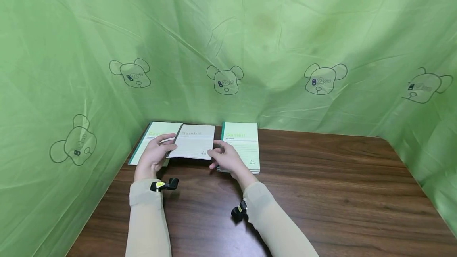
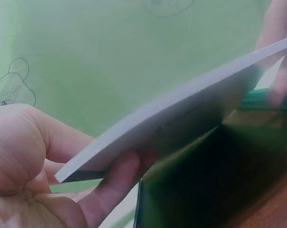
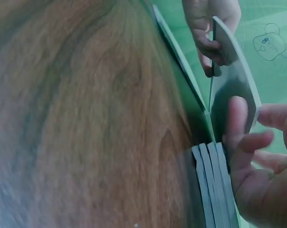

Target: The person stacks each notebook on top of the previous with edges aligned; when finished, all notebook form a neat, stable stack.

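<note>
On my head view, the grey Gambit notebook [image 1: 194, 142] sits at 8 o'clock from the middle of the picture, both of the wearer's hands on it. Taking that notebook as my dial, with 12 toward the green curtain [image 1: 267, 23], the left hand [image 1: 153, 156] is at 8 o'clock, its fingers drawn in to pinch the side edge. The right hand [image 1: 228, 157] is at 4 o'clock, thumb and fingertips only slightly apart, pinching the lower corner.

At 9 o'clock a green-covered notebook [image 1: 151, 130] lies on the dark wood worktop [image 1: 342, 177], partly hidden by the left hand; at 3 o'clock I see the green notebook stack [image 1: 240, 148], whose cover also reads Gambit.

The head view gives me the covers but barely any height. My left wrist view fills that in: the grey notebook is tilted, its dark underside facing the lens, with digits against both faces; I cannot make out the dark area beneath it. From the right wrist, I get the stack edge-on, several pale page blocks side by side at 5 o'clock, and the grey notebook bowed and clear of the worktop, which the head view hardly tells me.
</note>
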The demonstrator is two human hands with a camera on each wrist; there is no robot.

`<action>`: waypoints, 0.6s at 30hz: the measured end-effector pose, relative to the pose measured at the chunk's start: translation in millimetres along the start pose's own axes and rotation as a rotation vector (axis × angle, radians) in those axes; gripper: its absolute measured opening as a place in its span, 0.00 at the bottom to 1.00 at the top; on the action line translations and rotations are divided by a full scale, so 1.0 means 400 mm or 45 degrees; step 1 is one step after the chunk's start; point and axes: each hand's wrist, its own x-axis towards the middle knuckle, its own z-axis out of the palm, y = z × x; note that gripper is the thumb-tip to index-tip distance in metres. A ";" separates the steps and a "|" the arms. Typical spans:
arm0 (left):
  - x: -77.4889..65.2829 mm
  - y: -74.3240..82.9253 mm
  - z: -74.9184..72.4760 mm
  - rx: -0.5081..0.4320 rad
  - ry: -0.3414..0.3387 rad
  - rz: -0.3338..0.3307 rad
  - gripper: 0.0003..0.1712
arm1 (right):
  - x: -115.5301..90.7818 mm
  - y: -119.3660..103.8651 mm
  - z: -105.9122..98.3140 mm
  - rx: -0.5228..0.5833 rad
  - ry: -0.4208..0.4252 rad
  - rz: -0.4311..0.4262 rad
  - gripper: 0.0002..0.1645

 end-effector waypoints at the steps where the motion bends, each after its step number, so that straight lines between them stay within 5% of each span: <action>1: -0.001 0.001 0.000 -0.016 -0.007 0.008 0.38 | -0.002 -0.002 0.002 0.015 -0.005 -0.002 0.40; 18: -0.019 0.037 0.025 0.075 -0.053 0.123 0.40 | -0.020 -0.024 -0.021 0.114 0.141 -0.094 0.46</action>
